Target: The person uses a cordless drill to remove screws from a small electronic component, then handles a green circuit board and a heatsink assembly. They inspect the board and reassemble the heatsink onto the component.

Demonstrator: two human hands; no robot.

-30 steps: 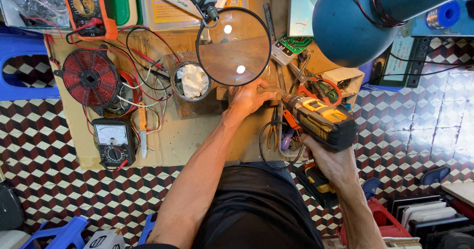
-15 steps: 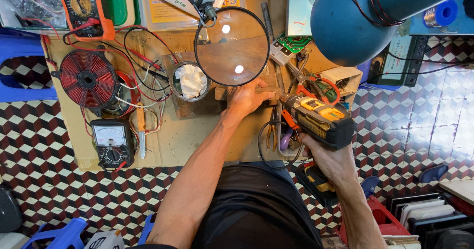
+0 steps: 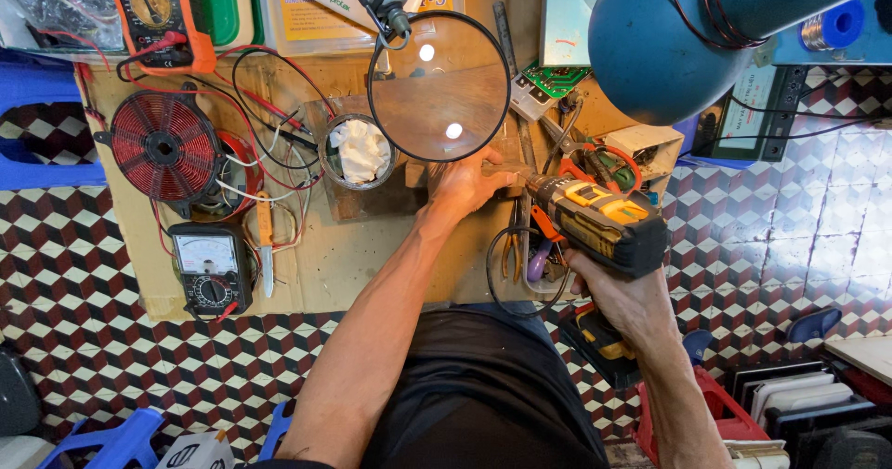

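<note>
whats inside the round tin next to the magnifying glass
The round tin holds crumpled white paper or cloth. It fills the opening, so whatever lies beneath it, and the tin's bottom, is covered.

Cordless drill (image 3: 604, 229): yellow and black, orange trim. Wire coil (image 3: 163, 146): red, black hub. Analogue meter (image 3: 209, 269): black case, white dial. Upper multimeter (image 3: 155, 12): orange and black. Lamp shade (image 3: 664, 41): blue. Floor tiles (image 3: 74, 339): red, black and white cube pattern. Stool (image 3: 111, 441): blue.

left hand (image 3: 465, 185) flat, right hand (image 3: 624, 297) gripping
</note>
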